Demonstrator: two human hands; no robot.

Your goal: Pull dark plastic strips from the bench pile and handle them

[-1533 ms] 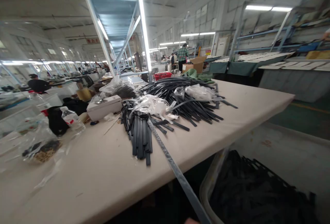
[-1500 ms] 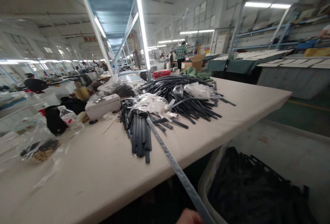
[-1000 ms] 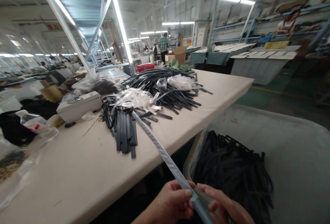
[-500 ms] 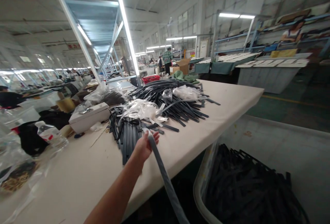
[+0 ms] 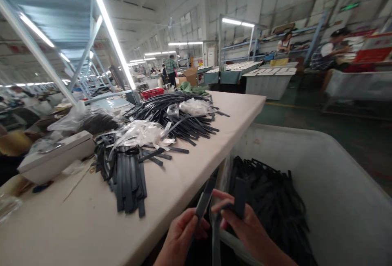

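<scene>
The left hand [image 5: 183, 233] and the right hand [image 5: 241, 227] each pinch one end of a dark grey strap [image 5: 206, 194], held low in front of the bench [image 5: 92, 225] edge and over the near rim of the big grey bin [image 5: 321, 176]. The left grip closes thumb and fingers on one upright end; the right grip holds the other end [image 5: 240, 190], with the middle of the strap hanging as a loop between them and running out of view at the bottom.

The likeliest slip, as I judge it, is the hanging loop snagging on the bin rim or tangling with the black straps [image 5: 269, 196] heaped inside, since it dangles just beside them. A loose pinch on either end could also let the strap drop off into the gap between bench and bin.

On the bench, a bundle of grey straps [image 5: 130, 176] lies near the edge, its ends close to overhanging; a careless elbow could sweep it off. Beyond it sit white plastic wrapping [image 5: 137, 131], a larger pile of black straps [image 5: 171, 115] and a white box [image 5: 55, 160]. Open room lies on the bare bench surface at lower left and over the bin's empty right half.
</scene>
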